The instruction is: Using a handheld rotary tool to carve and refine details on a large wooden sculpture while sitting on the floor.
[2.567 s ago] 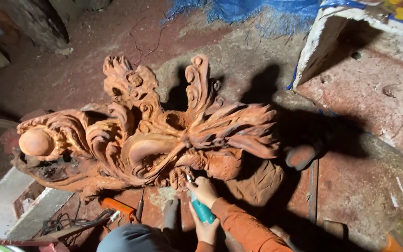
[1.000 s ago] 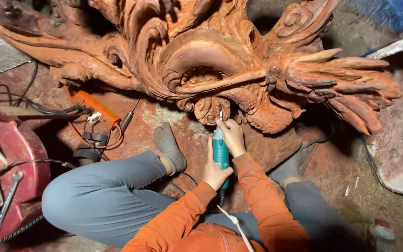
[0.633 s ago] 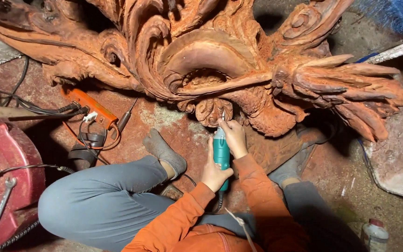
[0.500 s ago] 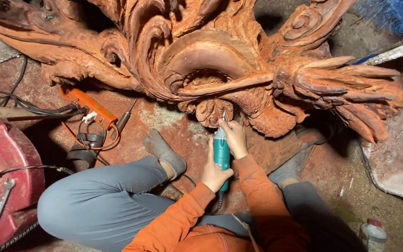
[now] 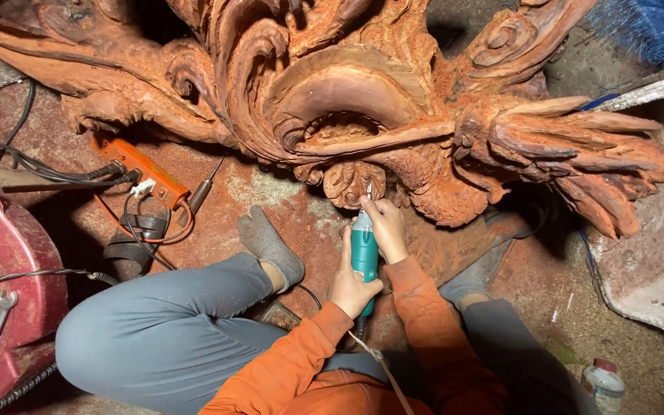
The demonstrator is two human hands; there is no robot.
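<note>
Looking down from the head view, the left hand (image 5: pixel 353 281) is wrapped around the back of a green rotary tool (image 5: pixel 364 257), while the right hand (image 5: pixel 385 225) pinches its front, the tip touching the reddish wood carving (image 5: pixel 347 92) above a grey sock (image 5: pixel 270 244).

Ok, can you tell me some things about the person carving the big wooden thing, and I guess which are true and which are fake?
1. Both hands hold a teal power tool. True: the left hand grips its lower body and the right hand its front.
2. The tool's tip points at the carved wood sculpture. True.
3. The person's sleeves are blue. False: the sleeves are orange.
4. The orange power strip lies on the sculpture. False: it lies on the floor beside it.
5. The person wears shoes. False: grey socks.
</note>
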